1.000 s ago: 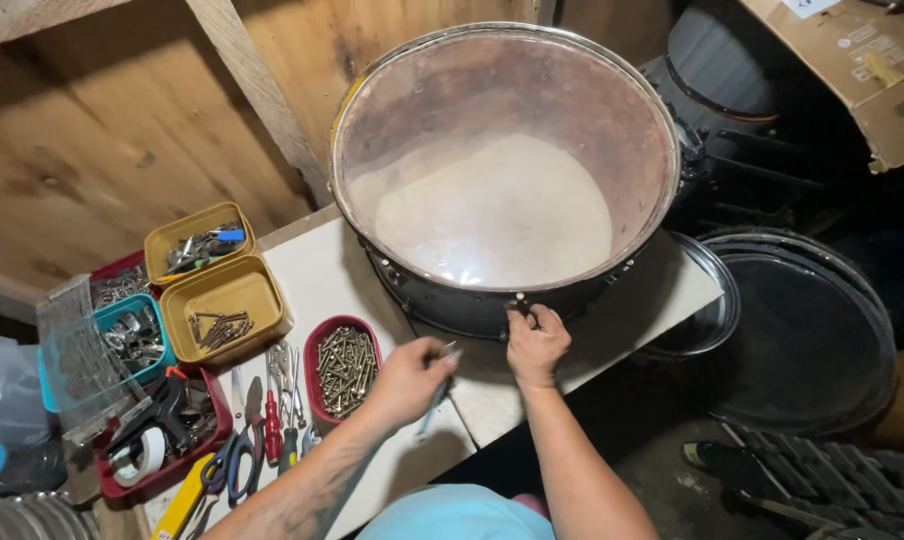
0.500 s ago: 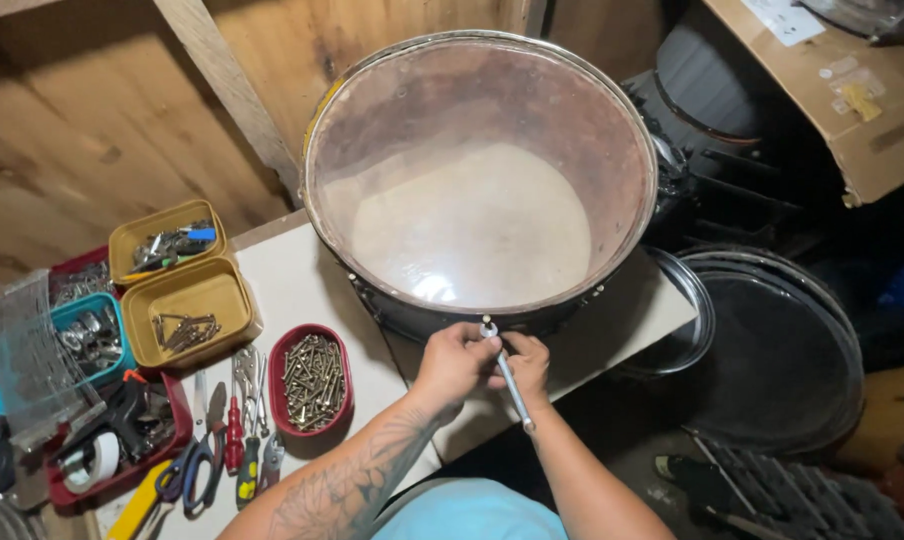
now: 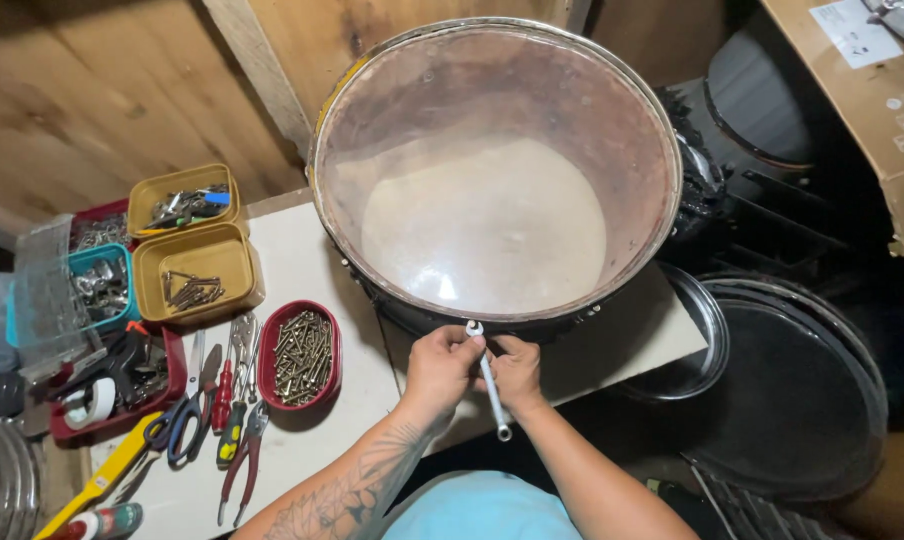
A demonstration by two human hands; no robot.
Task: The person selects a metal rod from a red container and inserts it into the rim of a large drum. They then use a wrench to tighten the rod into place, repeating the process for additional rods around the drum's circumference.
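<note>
Since the earlier frames the left hand (image 3: 440, 365) has been brought up from the table (image 3: 302, 270) to join the right hand (image 3: 517, 372) at the drum's near rim, and a wrench (image 3: 489, 381) is now gripped there. The wrench is held by both hands, fingers closed around its shaft. Its long axis runs almost upright in the view, head set against the rim of the drum (image 3: 492, 170), tail pointing back toward the person.

The drum lies on the table, open side up, a pale skin seen inside. To the left, screws are held in a red oval dish (image 3: 302, 357), small metal parts in two yellow tins (image 3: 198, 268). Pliers and scissors (image 3: 187, 425) are laid beside the dish. Dark round hoops (image 3: 792, 390) are stacked to the right.
</note>
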